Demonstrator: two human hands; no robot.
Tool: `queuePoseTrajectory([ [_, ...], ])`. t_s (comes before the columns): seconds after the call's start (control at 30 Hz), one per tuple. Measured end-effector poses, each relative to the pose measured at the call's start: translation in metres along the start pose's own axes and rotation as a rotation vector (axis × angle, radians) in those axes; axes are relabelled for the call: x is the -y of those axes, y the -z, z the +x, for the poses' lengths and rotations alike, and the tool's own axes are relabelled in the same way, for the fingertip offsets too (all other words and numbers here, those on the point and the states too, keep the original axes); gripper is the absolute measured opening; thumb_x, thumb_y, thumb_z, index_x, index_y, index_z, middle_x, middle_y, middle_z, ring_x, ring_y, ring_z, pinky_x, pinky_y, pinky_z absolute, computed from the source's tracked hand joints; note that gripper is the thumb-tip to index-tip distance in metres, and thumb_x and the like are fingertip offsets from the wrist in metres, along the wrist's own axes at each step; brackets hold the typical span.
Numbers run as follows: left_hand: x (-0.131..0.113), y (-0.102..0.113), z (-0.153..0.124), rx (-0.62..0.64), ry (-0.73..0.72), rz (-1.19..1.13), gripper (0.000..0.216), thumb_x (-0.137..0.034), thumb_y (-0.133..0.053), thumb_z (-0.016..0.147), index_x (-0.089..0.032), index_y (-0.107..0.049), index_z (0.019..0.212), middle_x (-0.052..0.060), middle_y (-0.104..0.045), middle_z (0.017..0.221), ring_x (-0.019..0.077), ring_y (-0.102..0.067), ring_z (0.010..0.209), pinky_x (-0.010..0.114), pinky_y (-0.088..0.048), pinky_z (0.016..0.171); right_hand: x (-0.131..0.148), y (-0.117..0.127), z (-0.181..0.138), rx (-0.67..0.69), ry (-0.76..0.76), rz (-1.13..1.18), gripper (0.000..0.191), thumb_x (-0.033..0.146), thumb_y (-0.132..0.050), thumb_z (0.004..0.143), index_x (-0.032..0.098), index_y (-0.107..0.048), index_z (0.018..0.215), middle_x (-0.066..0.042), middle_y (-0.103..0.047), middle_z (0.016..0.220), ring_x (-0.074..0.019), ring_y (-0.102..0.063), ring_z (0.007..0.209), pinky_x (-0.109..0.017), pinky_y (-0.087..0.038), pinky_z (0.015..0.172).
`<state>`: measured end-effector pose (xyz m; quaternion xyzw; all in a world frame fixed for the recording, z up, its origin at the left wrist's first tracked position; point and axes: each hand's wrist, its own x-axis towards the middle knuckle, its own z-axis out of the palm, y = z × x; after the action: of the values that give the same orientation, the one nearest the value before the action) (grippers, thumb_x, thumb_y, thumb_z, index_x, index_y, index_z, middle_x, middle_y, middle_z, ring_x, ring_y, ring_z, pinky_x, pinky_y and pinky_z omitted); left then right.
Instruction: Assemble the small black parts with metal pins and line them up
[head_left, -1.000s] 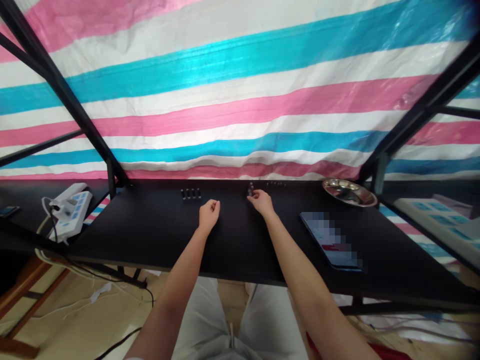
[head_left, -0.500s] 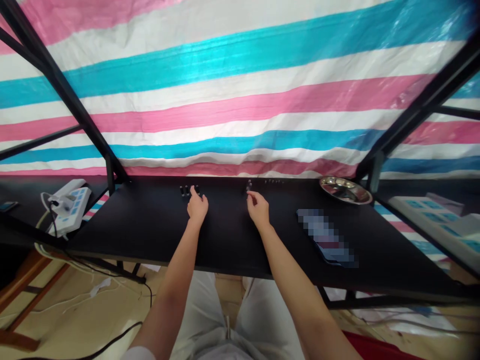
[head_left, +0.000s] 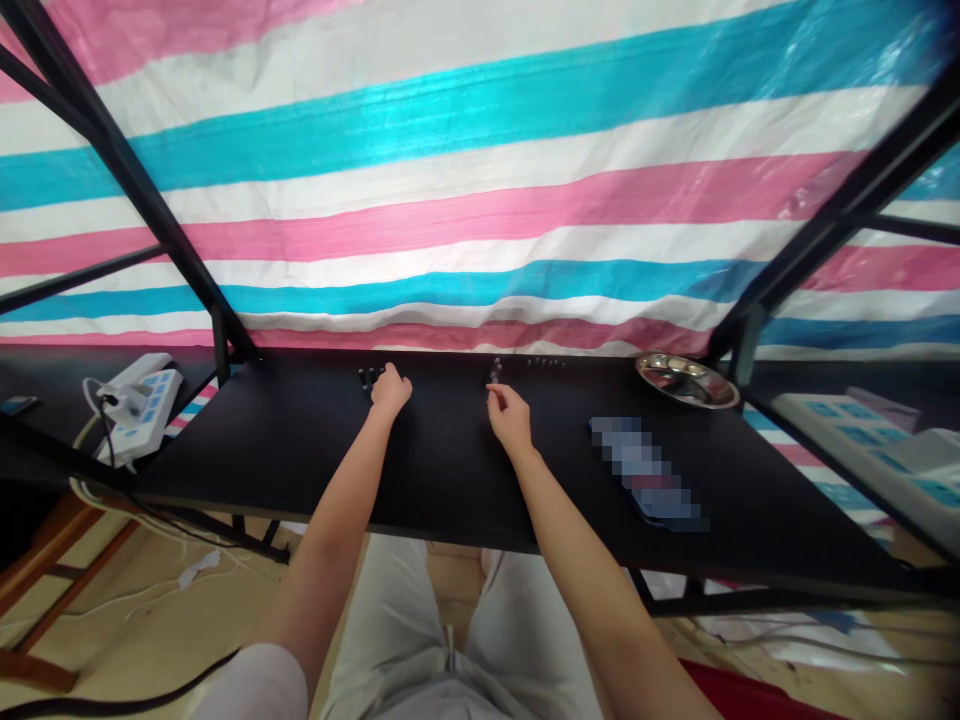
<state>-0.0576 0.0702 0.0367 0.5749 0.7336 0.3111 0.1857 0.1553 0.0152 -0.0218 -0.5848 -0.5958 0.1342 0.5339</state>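
Note:
My left hand reaches to the back of the black table, fingers curled downward and thumb out to the right. Beside its fingertips stand small black cylinders with shiny ends, partly covered by the hand. Whatever the left fingers grip is hidden. Farther right, my right hand is closed in a pinch, thumb and forefinger together. Just beyond that pinch lies a small cluster of shiny metal pieces. Anything between the right fingertips is too small to make out.
Several tiny metal pieces line the table's back edge. A round steel plate sits at the back right, with a blurred dark blue item nearer me. White power strips lie left. Black frame posts flank the table.
My left hand has turned and shifted slightly right over the cylinders, its forefinger no longer pointing out. My right hand keeps its pinch by the metal pieces. The view has shifted a little.

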Motion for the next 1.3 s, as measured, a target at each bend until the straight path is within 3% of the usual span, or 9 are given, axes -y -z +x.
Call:
queuePoseTrajectory([
  [0.13,0.005,-0.014,-0.004,0.052,-0.117,-0.152,0.006,-0.017,-0.052,0.075,-0.018,-0.056,0.08,0.009,-0.064,0.075,0.0189,-0.06,0.067,0.028,-0.041,0.063,-0.001,-0.001,0.0,-0.005,-0.003,0.026,0.03,0.029,-0.041,0.079,0.015,-0.062,0.095,-0.009,-0.065,0.089,-0.0169,-0.058,0.072,-0.031,-0.046,0.074],
  [0.23,0.001,-0.029,-0.018,0.235,-0.117,-0.494,0.009,-0.021,-0.046,0.08,-0.017,-0.054,0.083,0.002,-0.06,0.065,0.0082,-0.046,0.039,0.022,-0.034,0.045,-0.002,-0.004,0.0,-0.005,-0.013,0.089,0.029,0.031,-0.043,0.079,0.015,-0.062,0.094,-0.008,-0.064,0.085,-0.016,-0.057,0.068,-0.031,-0.046,0.07],
  [0.37,-0.012,-0.045,-0.042,0.473,-0.076,-0.895,0.021,-0.032,-0.054,0.078,-0.016,-0.053,0.091,0.001,-0.061,0.07,0.0041,-0.043,0.036,0.018,-0.022,0.036,-0.002,-0.009,0.0,0.071,-0.076,0.224,0.034,0.039,-0.046,0.079,0.016,-0.058,0.101,-0.006,-0.062,0.078,-0.0142,-0.055,0.063,-0.029,-0.045,0.064],
  [0.5,-0.016,-0.053,-0.058,0.603,-0.125,-1.091,0.036,-0.04,-0.062,0.071,-0.016,-0.053,0.095,0.001,-0.061,0.072,0.0044,-0.046,0.038,0.017,-0.02,0.034,0.003,-0.015,-0.001,0.134,-0.143,0.415,0.038,0.045,-0.046,0.079,0.018,-0.054,0.105,-0.001,-0.058,0.072,-0.0098,-0.049,0.052,-0.026,-0.042,0.053],
  [0.67,-0.011,-0.053,-0.065,0.611,-0.131,-1.132,0.039,-0.041,-0.063,0.069,-0.015,-0.053,0.097,0.001,-0.061,0.072,0.0041,-0.047,0.038,0.017,-0.02,0.034,0.014,-0.018,-0.002,0.176,-0.256,0.642,0.038,0.048,-0.053,0.075,0.02,-0.053,0.1,0.007,-0.044,0.051,-0.0073,-0.038,0.042,-0.021,-0.03,0.041],
  [0.87,-0.009,-0.05,-0.071,0.625,-0.171,-1.086,0.039,-0.039,-0.063,0.07,-0.015,-0.054,0.098,0.002,-0.061,0.074,0.0044,-0.048,0.039,0.017,-0.021,0.035,0.021,-0.017,-0.007,0.188,-0.282,0.683,0.039,0.049,-0.06,0.069,0.02,-0.057,0.095,0.006,-0.045,0.051,-0.0071,-0.038,0.044,-0.021,-0.028,0.041],
  [1.3,-0.009,-0.057,-0.074,0.55,-0.162,-0.953,0.036,-0.041,-0.062,0.07,-0.014,-0.054,0.093,0.003,-0.064,0.073,0.0042,-0.048,0.037,0.017,-0.021,0.035,0.028,-0.004,-0.011,0.084,-0.35,0.79,0.034,0.044,-0.064,0.064,0.018,-0.058,0.086,0.008,-0.042,0.045,-0.0056,-0.033,0.04,-0.021,-0.024,0.04],
])
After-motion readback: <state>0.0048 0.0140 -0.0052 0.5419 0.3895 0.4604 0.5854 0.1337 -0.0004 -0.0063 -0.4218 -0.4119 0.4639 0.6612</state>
